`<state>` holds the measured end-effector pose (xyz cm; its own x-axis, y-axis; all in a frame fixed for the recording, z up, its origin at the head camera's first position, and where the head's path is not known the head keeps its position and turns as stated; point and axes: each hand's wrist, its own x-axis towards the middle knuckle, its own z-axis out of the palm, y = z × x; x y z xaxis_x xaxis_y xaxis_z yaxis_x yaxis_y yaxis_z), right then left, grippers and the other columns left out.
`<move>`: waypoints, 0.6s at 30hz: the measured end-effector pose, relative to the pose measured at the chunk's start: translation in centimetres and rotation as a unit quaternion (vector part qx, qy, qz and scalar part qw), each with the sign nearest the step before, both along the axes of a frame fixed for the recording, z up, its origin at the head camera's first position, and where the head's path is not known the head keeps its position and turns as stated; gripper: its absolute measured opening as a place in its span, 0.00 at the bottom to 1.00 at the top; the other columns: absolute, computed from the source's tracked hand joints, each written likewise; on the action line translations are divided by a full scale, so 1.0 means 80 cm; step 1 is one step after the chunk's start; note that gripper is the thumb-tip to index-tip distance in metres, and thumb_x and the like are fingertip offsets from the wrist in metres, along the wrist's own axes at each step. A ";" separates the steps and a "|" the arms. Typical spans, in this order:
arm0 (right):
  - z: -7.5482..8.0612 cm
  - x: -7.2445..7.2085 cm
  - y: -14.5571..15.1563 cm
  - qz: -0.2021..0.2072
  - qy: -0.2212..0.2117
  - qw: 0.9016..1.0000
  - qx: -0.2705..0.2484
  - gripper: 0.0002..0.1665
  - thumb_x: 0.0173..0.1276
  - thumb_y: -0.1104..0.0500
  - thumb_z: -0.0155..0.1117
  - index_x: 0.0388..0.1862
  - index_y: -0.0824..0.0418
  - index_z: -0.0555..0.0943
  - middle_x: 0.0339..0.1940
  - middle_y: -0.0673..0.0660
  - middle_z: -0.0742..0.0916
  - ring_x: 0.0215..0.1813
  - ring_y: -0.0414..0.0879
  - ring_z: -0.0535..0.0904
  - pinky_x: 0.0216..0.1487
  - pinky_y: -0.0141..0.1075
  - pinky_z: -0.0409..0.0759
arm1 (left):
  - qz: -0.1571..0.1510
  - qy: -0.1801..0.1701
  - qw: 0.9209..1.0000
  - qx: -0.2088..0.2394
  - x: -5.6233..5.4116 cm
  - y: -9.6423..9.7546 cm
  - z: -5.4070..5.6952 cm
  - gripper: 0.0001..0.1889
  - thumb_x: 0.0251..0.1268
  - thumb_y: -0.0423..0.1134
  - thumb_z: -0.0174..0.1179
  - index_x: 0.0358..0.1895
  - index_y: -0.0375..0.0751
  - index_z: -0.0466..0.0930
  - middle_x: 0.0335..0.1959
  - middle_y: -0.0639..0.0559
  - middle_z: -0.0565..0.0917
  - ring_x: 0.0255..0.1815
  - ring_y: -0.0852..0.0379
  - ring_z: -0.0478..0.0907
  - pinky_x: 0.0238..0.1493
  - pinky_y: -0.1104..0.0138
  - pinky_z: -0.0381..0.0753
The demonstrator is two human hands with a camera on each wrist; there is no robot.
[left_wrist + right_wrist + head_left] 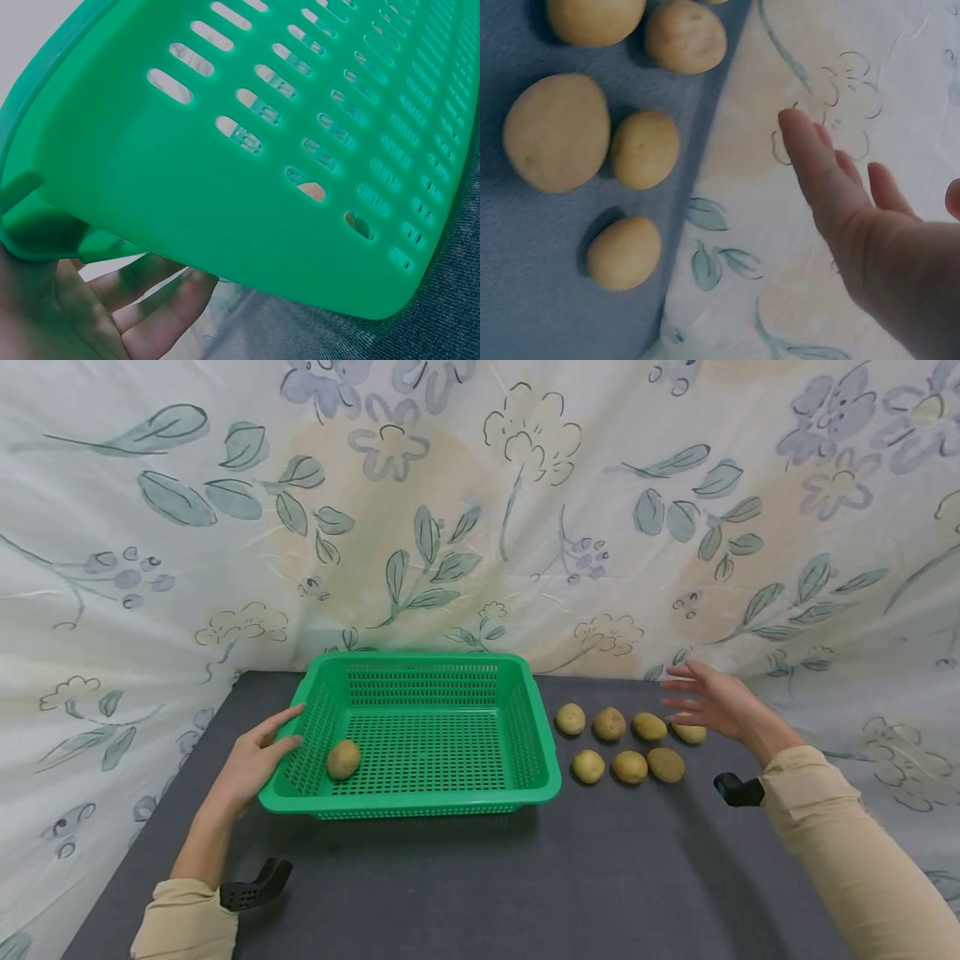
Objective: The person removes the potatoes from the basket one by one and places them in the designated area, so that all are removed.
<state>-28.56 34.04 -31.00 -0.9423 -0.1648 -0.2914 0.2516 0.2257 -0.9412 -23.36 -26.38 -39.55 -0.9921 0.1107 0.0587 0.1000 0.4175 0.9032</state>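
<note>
A green plastic basket [420,802] with slotted walls rests on the dark table. Inside it, near the left wall, lies one potato [343,760]. My left hand [258,760] holds the basket's left rim; in the left wrist view its bent fingers [169,315] reach along the wall's edge. To the right of the basket, several potatoes lie in two short rows, among them a brown one [666,765] at the front right. My right hand [712,700] is raised over the back right potato [690,732], fingers spread and holding nothing, partly covering it in the head view.
A floral cloth [465,527] hangs behind the dark table [465,885] and along its sides. The basket's back rim stands close to this cloth. Black wrist cameras [257,887] jut out from both sleeves, low over the table.
</note>
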 end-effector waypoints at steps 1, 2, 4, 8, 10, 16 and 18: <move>0.003 -0.002 -0.003 0.006 0.003 1.000 0.000 0.51 0.71 0.31 0.34 0.77 0.63 0.35 0.75 0.70 0.44 0.72 0.68 0.48 0.64 0.54 0.65 | 0.000 0.000 1.000 0.001 0.000 0.000 0.000 0.30 0.77 0.45 0.45 0.76 0.41 0.50 0.74 0.32 0.45 0.69 0.26 0.50 0.53 0.40 0.67; 0.005 -0.003 -0.007 0.011 0.004 1.000 0.002 0.51 0.71 0.31 0.34 0.77 0.63 0.35 0.75 0.70 0.44 0.72 0.68 0.48 0.63 0.54 0.66 | 0.000 0.000 1.000 0.001 0.001 0.000 0.000 0.30 0.76 0.45 0.45 0.76 0.41 0.50 0.75 0.33 0.44 0.69 0.26 0.49 0.55 0.38 0.65; 0.009 -0.007 -0.013 0.020 0.006 1.000 0.001 0.51 0.71 0.31 0.34 0.78 0.62 0.35 0.75 0.69 0.44 0.72 0.68 0.48 0.63 0.53 0.66 | 0.000 0.002 1.000 0.001 0.001 0.000 0.000 0.30 0.76 0.45 0.46 0.76 0.41 0.50 0.75 0.33 0.44 0.70 0.26 0.47 0.57 0.36 0.60; 0.016 -0.014 -0.025 0.038 0.011 0.999 -0.007 0.51 0.72 0.32 0.35 0.78 0.61 0.34 0.76 0.69 0.45 0.73 0.67 0.47 0.66 0.58 0.59 | 0.000 0.003 1.000 0.004 0.001 0.000 -0.001 0.30 0.76 0.45 0.46 0.76 0.41 0.50 0.75 0.34 0.44 0.70 0.26 0.45 0.59 0.33 0.55; 0.019 -0.016 -0.031 0.044 0.013 0.999 -0.009 0.50 0.72 0.32 0.35 0.78 0.61 0.35 0.76 0.69 0.46 0.73 0.66 0.47 0.66 0.59 0.57 | 0.000 0.002 1.000 0.006 0.001 0.000 -0.002 0.30 0.76 0.45 0.46 0.76 0.40 0.51 0.75 0.33 0.45 0.70 0.27 0.47 0.58 0.36 0.60; 0.029 -0.023 -0.051 0.060 0.018 0.998 -0.007 0.50 0.72 0.31 0.36 0.78 0.61 0.38 0.76 0.68 0.48 0.73 0.66 0.48 0.66 0.60 0.57 | 0.004 0.003 1.000 0.001 0.002 0.000 0.000 0.30 0.76 0.45 0.46 0.76 0.41 0.51 0.74 0.32 0.48 0.67 0.29 0.55 0.48 0.51 0.72; 0.032 -0.025 -0.057 0.067 0.020 0.998 -0.006 0.49 0.72 0.32 0.35 0.78 0.61 0.39 0.76 0.68 0.48 0.73 0.66 0.48 0.66 0.60 0.57 | 0.005 0.003 1.000 -0.001 0.002 0.000 0.000 0.30 0.76 0.45 0.46 0.76 0.41 0.51 0.74 0.32 0.48 0.67 0.29 0.56 0.47 0.52 0.72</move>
